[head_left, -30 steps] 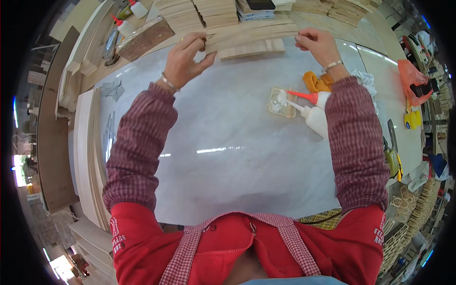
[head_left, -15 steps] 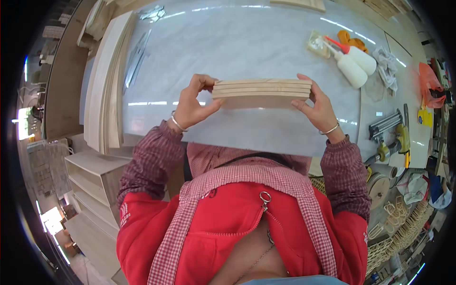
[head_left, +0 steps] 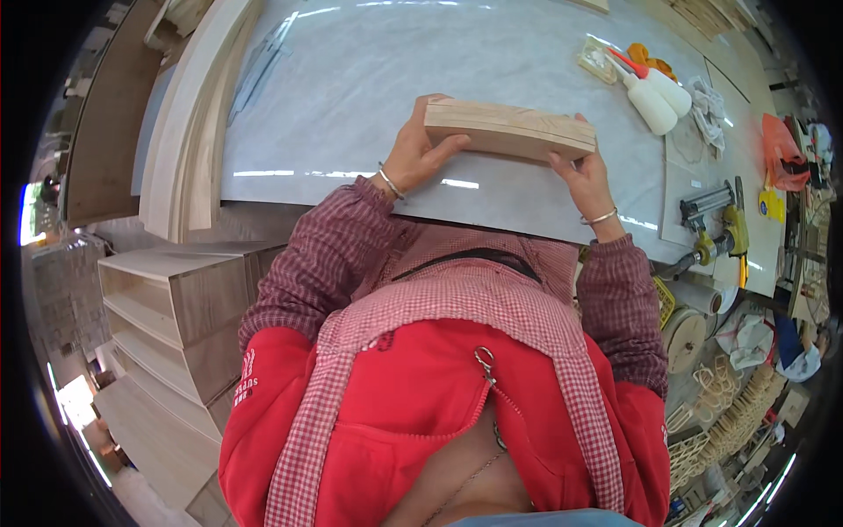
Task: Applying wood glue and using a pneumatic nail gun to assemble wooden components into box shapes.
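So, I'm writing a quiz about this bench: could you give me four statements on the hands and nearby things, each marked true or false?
1. The left hand and right hand hold a stack of wooden strips near opposite ends. True.
2. Both squeeze bottles have red nozzles. False: one nozzle is red, the other white.
3. Each wrist wears a bracelet. True.
4. The orange cloth is in the right hand. False: the orange cloth lies on the table, near the bottles.
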`<state>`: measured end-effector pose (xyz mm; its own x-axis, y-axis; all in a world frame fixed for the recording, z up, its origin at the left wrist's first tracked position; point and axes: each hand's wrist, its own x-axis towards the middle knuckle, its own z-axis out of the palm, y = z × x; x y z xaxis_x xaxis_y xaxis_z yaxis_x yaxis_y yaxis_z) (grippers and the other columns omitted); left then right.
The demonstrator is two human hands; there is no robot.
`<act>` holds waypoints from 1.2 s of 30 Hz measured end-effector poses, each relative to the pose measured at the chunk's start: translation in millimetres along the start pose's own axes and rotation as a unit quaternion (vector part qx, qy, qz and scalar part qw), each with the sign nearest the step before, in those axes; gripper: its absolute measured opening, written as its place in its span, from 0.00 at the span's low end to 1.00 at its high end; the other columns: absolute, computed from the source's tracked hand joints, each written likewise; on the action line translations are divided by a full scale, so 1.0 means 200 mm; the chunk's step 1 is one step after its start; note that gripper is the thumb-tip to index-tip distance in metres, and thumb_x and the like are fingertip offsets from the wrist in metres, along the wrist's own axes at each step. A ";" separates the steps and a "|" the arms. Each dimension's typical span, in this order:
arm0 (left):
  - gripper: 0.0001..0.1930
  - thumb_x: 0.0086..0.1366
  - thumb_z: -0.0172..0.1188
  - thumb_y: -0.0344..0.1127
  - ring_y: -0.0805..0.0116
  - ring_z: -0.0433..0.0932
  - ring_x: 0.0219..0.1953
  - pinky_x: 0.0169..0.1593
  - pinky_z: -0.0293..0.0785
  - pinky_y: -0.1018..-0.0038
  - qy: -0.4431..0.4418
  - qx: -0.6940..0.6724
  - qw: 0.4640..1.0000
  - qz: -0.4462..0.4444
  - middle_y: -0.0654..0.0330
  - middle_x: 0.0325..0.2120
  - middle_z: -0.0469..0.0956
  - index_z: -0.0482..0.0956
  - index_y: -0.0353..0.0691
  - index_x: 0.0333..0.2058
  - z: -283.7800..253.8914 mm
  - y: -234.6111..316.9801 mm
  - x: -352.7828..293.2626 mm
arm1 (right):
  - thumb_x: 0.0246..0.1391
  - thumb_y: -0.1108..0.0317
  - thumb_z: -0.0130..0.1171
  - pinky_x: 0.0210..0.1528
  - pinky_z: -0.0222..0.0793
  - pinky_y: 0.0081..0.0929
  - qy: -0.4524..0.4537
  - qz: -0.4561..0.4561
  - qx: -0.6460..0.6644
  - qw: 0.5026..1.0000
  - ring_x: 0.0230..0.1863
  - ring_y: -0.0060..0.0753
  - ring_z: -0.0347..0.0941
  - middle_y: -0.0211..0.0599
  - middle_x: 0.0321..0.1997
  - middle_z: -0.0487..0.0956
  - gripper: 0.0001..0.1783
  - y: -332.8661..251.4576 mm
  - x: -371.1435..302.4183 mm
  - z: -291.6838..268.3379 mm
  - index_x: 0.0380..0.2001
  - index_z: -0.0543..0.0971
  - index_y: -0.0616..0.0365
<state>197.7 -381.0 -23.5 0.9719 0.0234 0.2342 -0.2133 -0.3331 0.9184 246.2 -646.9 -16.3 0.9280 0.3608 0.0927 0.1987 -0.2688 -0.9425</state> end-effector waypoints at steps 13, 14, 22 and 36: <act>0.31 0.50 0.68 0.41 0.60 0.74 0.38 0.44 0.69 0.70 0.046 -0.015 0.999 0.012 0.52 0.38 0.72 0.62 0.36 0.47 0.02 -0.08 0.04 | 0.46 0.74 0.58 0.62 0.53 0.26 -0.001 0.015 0.008 1.000 0.61 0.39 0.59 0.44 0.64 0.59 0.37 0.11 0.07 0.04 0.60 0.57 0.62; 0.31 0.49 0.68 0.40 0.61 0.74 0.38 0.44 0.69 0.70 0.054 -0.030 0.998 0.007 0.52 0.37 0.72 0.62 0.36 0.47 0.03 -0.08 0.05 | 0.46 0.74 0.58 0.62 0.53 0.25 -0.003 0.019 0.017 1.000 0.61 0.39 0.59 0.44 0.64 0.59 0.37 0.12 0.08 0.04 0.60 0.58 0.62; 0.28 0.45 0.70 0.32 0.67 0.72 0.36 0.43 0.68 0.75 0.026 -0.106 0.991 -0.077 0.57 0.34 0.71 0.63 0.36 0.42 0.00 -0.03 0.08 | 0.43 0.76 0.56 0.54 0.62 0.23 -0.026 0.033 -0.008 0.999 0.53 0.37 0.68 0.43 0.55 0.70 0.34 0.06 0.09 -0.06 0.58 0.64 0.57; 0.27 0.44 0.71 0.30 0.66 0.70 0.41 0.47 0.66 0.74 -0.006 -0.080 0.996 -0.041 0.59 0.40 0.67 0.68 0.37 0.43 -0.01 -0.09 0.08 | 0.50 0.61 0.57 0.45 0.66 0.20 0.114 0.053 -0.371 0.920 0.40 0.29 0.73 0.33 0.41 0.78 0.18 0.36 0.71 -1.29 0.44 0.77 0.55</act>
<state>217.3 -372.0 -34.6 0.9876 0.0326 0.1537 -0.1457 -0.1762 0.9735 473.4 -845.2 11.6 0.9797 0.1240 0.1574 0.1856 -0.8578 -0.4793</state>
